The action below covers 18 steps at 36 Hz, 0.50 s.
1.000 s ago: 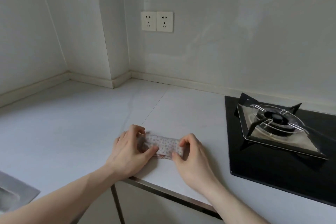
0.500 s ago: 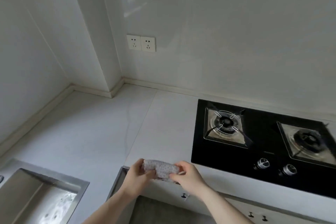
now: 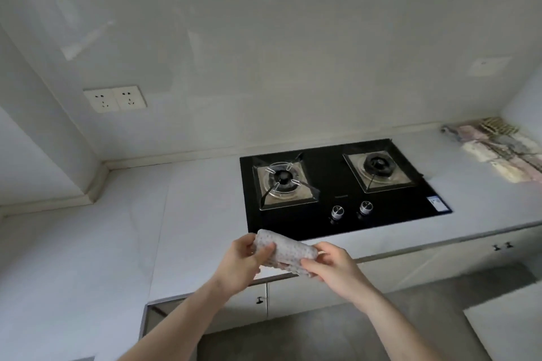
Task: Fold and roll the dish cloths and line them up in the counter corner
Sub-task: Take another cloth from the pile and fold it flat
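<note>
Head view: pale counter (image 3: 88, 258) w/ hob (image 3: 337, 184) (black glass).

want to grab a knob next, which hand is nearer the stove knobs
Right. The right hand grips the cloth roll just below the knobs; the left hand holds the roll's other end, further left.

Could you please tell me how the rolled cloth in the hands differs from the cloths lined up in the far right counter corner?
The spotted rolled dish cloth is held above the counter's front edge, gripped by the left hand and right hand; the row of cloths lies on the counter. The held one is a single white speckled roll; the row shows several pink, cream and grey pieces. Both appear folded compactly.
</note>
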Tool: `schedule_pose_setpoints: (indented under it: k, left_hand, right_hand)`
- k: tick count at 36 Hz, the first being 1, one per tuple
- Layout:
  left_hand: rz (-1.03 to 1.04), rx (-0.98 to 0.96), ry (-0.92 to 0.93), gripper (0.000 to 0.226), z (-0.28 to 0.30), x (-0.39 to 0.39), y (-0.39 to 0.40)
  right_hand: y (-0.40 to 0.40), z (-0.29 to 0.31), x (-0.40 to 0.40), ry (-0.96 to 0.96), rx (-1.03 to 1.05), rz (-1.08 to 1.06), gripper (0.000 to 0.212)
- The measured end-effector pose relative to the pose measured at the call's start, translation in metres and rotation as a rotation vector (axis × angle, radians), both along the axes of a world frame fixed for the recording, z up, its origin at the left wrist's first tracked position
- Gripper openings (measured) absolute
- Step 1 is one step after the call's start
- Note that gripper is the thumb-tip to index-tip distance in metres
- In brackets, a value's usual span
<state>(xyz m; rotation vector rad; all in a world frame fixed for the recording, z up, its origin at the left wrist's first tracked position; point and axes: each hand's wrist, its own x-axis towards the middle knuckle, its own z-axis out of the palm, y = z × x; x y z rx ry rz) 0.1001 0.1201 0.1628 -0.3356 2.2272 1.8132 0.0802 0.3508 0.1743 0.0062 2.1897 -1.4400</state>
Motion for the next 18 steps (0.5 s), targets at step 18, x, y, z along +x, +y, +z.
schedule_pose_setpoints:
  k: [18]
  left_hand:
    - [-0.09, 0.169, 0.001, 0.036, 0.031, -0.115, 0.311]
  right_hand:
    - [0.288, 0.022, -0.057, 0.066, -0.025, -0.376, 0.022]
